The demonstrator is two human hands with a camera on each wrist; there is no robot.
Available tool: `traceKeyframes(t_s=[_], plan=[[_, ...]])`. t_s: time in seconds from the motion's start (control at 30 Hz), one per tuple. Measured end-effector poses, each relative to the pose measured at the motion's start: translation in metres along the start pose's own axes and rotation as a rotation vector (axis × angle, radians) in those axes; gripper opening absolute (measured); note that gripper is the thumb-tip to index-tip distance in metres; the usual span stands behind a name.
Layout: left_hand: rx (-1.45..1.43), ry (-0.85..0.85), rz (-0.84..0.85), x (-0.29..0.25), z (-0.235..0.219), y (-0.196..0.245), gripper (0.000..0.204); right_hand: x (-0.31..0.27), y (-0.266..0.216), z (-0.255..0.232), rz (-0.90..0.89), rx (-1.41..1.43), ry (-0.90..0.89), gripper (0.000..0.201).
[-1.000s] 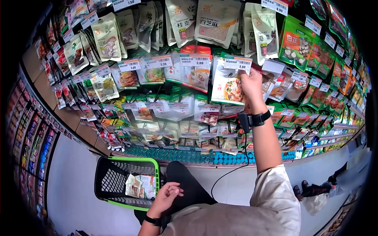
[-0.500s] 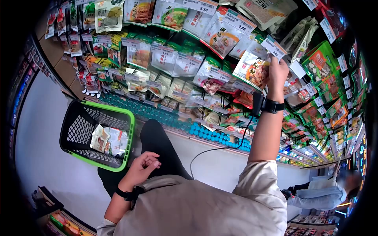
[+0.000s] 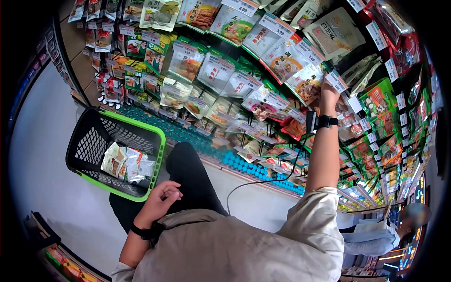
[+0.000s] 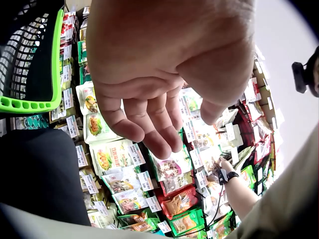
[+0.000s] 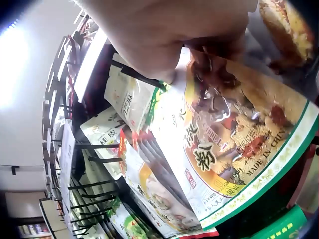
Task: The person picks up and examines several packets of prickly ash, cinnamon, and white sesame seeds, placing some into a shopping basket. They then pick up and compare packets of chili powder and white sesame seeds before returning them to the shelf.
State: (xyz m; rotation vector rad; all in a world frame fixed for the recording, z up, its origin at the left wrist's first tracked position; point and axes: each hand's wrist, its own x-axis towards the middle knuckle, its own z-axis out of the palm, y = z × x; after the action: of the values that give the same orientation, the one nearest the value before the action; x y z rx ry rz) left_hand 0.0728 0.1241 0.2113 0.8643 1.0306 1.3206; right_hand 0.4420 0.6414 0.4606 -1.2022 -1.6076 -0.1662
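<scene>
- Head view: and there, up on the rack, packet point(image 3: 304, 85) right up against the right hand point(image 3: 330, 94), lying just to the picture-left of the fingers. Touching, no gap to cover! Right hand clearly the nearer; left hand point(image 3: 162, 199) well apart, low by the lap, beside the basket point(image 3: 157, 167).
- Same view, pointing: top toward upper right, tucked by the tag point(image 3: 337, 82); bottom edge toward lower left. Long axis apparently top to bottom, slanting that way, though partly covered at the top.
- Left wrist view: left hand big in front, fingers loosely bent, thumb apart, nothing held. Right hand small and far off, over by the rack; packet too washed out there to judge.
- Right wrist view: now close in! Fingers curled at the packet's upper edge, by the look of it pinching, tips hidden behind. Top toward upper left, green-banded bottom toward lower right, long axis running diagonally between, printed front full to the camera. Hook point(image 5: 137, 75) right by the top corner; threaded through or not, impossible to tell.
</scene>
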Motion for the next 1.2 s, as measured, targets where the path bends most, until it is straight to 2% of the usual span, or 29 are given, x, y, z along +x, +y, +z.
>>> traceKeyframes(t_s=[0.03, 0.07, 0.1, 0.13, 0.23, 0.27, 0.3, 0.33, 0.37, 0.4, 0.43, 0.47, 0.5, 0.53, 0.6, 0.7, 0.73, 0.9, 1.0, 1.1, 1.2], plan=[[0.013, 0.016, -0.001, -0.004, -0.005, 0.0, 0.024, 0.002, -0.003, 0.0, -0.01, -0.074, -0.049, 0.056], [0.012, 0.032, 0.009, -0.006, -0.009, -0.001, 0.024, 0.009, 0.006, 0.009, 0.06, -0.184, -0.071, 0.061], [0.012, 0.05, 0.019, -0.008, -0.014, -0.003, 0.023, 0.024, 0.036, 0.025, 0.13, -0.292, -0.094, 0.066], [0.012, 0.073, 0.029, -0.01, -0.017, -0.004, 0.023, 0.019, 0.024, 0.027, 0.139, -0.27, -0.093, 0.063], [-0.005, 0.111, 0.069, -0.017, -0.023, -0.003, 0.022, -0.021, -0.018, 0.017, 0.091, 0.1, 0.024, 0.054], [-0.006, 0.142, 0.079, -0.02, -0.026, -0.004, 0.022, -0.032, -0.005, 0.031, 0.099, 0.113, 0.239, 0.049], [-0.031, 0.166, 0.084, -0.022, -0.029, -0.005, 0.022, -0.065, -0.044, 0.009, -0.058, -0.219, 0.133, 0.06], [-0.048, 0.195, 0.096, -0.024, -0.035, -0.01, 0.022, -0.096, -0.048, 0.013, 0.093, -0.015, 0.099, 0.075], [-0.043, 0.254, 0.091, -0.027, -0.042, -0.011, 0.024, -0.137, -0.059, 0.017, 0.148, 0.387, 0.034, 0.075], [0.043, 0.33, 0.114, -0.033, -0.049, -0.01, 0.025, -0.183, -0.089, 0.006, 0.258, 0.457, -0.096, 0.067], [0.115, 0.403, 0.108, -0.037, -0.057, -0.013, 0.023, -0.225, -0.116, -0.004, 0.28, 0.52, -0.219, 0.064], [0.151, 0.476, 0.072, -0.043, -0.063, -0.012, 0.021, -0.264, -0.129, -0.005, 0.372, 0.572, -0.328, 0.059], [0.012, 0.526, 0.126, -0.05, -0.064, -0.006, 0.02, -0.3, -0.13, -0.003, 0.336, 0.583, -0.475, 0.054], [0.038, 0.573, 0.107, -0.057, -0.066, 0.002, 0.021, -0.336, -0.122, 0.004, 0.365, 0.564, -0.608, 0.051], [0.032, 0.701, 0.036, -0.073, -0.071, 0.003, 0.021, -0.39, -0.142, 0.006, 0.434, 0.658, -0.915, 0.044], [-0.207, 0.818, 0.062, -0.094, -0.064, 0.001, 0.012, -0.429, -0.167, 0.008, 0.264, 0.644, -1.287, 0.015], [-0.256, 0.847, 0.07, -0.099, -0.059, -0.002, 0.012, -0.435, -0.175, 0.008, 0.189, 0.777, -1.337, 0.005], [-0.452, 0.972, 0.12, -0.116, -0.035, -0.016, 0.014, -0.434, -0.187, 0.014, 0.301, 0.902, -1.513, 0.009], [-0.486, 1.015, 0.133, -0.118, -0.023, -0.023, 0.018, -0.434, -0.178, 0.026, 0.019, 0.918, -1.47, 0.01], [-0.475, 1.062, 0.106, -0.125, -0.012, -0.031, 0.021, -0.433, -0.186, 0.028, -0.442, 0.739, -1.327, 0.01], [-0.496, 1.131, 0.085, -0.138, -0.012, -0.044, 0.021, -0.43, -0.223, 0.032, -0.502, 0.743, -1.323, 0.01]])
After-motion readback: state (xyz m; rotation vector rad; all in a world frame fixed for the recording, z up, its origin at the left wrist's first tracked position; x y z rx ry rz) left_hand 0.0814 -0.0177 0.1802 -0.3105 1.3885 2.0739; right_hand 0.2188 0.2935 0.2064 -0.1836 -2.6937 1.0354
